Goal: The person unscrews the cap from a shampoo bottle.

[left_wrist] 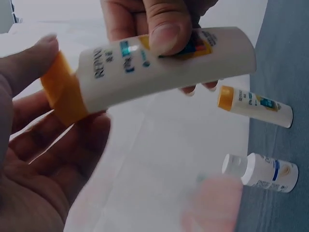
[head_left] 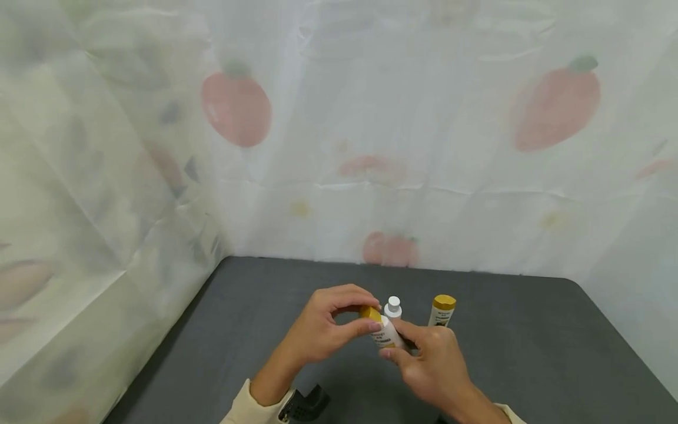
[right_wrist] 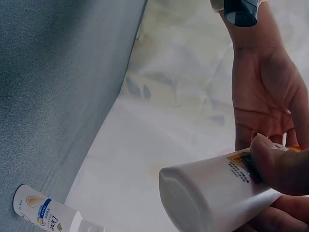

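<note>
Above a dark grey table (head_left: 529, 353), both hands hold a white bottle (head_left: 386, 334) that lies tilted. My left hand (head_left: 360, 325) pinches its yellow cap (head_left: 371, 314) between thumb and fingers. My right hand (head_left: 404, 346) grips the bottle's body, thumb on the label. In the left wrist view the yellow cap (left_wrist: 63, 92) sits between my left fingertips (left_wrist: 34, 58), and the right thumb (left_wrist: 164, 31) presses the white bottle (left_wrist: 164, 67). The right wrist view shows the white bottle's flat base (right_wrist: 193, 198) and my left palm (right_wrist: 265, 96) behind it.
Two more bottles stand just behind the hands: a small white-capped one (head_left: 393, 307) and a white one with a gold cap (head_left: 442, 311). A pale curtain with a fruit print (head_left: 339, 147) closes off the table's back and left sides.
</note>
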Demonstrator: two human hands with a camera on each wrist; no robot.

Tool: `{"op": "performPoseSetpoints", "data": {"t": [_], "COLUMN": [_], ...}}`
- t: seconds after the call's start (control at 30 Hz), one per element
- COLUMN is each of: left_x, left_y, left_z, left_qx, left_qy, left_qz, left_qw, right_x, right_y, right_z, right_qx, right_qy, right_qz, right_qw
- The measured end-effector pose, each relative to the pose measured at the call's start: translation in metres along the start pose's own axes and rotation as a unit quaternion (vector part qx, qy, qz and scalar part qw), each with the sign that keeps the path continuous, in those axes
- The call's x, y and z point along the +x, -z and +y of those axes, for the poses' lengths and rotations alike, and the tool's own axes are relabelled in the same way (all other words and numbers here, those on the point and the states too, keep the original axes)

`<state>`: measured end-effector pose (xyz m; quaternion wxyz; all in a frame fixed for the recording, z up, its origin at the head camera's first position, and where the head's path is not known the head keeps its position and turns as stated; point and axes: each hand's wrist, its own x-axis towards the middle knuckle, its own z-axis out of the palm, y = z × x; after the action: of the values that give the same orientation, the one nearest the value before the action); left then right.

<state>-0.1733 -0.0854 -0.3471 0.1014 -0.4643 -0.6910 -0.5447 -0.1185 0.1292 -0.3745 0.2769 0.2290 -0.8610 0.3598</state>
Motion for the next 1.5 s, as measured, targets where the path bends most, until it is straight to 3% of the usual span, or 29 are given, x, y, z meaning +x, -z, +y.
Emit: {"op": "performPoseSetpoints", "data": {"t": [0.23,0.33,0.43,0.57,0.73,1.0,1.3,1.5], "left_x": [0.007,0.008,0.007,0.002,0.0,0.003,0.001,0.001], "left_y": [-0.007,-0.007,-0.004,0.004,0.012,0.014,0.015,0.014], "left_z": [0.0,0.0,0.003,0.009,0.014,0.015,0.008,0.007], "left_qx": [0.025,0.043,0.065,0.1,0.13,0.147,0.159,0.121], "left_qy": [-0.088,-0.105,-0.084,-0.019,0.036,0.042,-0.01,0.024], "left_qz": [0.041,0.041,0.024,-0.026,-0.077,-0.071,-0.047,-0.023], "left_qw": [0.9949,0.9927,0.9941,0.9945,0.9878,0.9856,0.9861,0.9921], "right_x": [0.0,0.0,0.001,0.002,0.003,0.002,0.001,0.002], "right_y": [0.0,0.001,0.001,0.001,0.002,0.001,-0.002,-0.005], "right_z": [0.0,0.0,0.0,0.0,0.001,0.002,0.003,0.004], "right_qx": [0.018,0.017,0.016,0.017,0.016,0.023,0.039,0.049], "right_qy": [0.015,0.006,-0.002,-0.005,-0.006,-0.01,-0.028,-0.049], "right_qz": [-0.02,-0.028,-0.031,-0.033,-0.03,-0.031,-0.038,-0.039], "right_qw": [1.0,0.999,0.999,0.999,0.999,0.999,0.998,0.997]}}
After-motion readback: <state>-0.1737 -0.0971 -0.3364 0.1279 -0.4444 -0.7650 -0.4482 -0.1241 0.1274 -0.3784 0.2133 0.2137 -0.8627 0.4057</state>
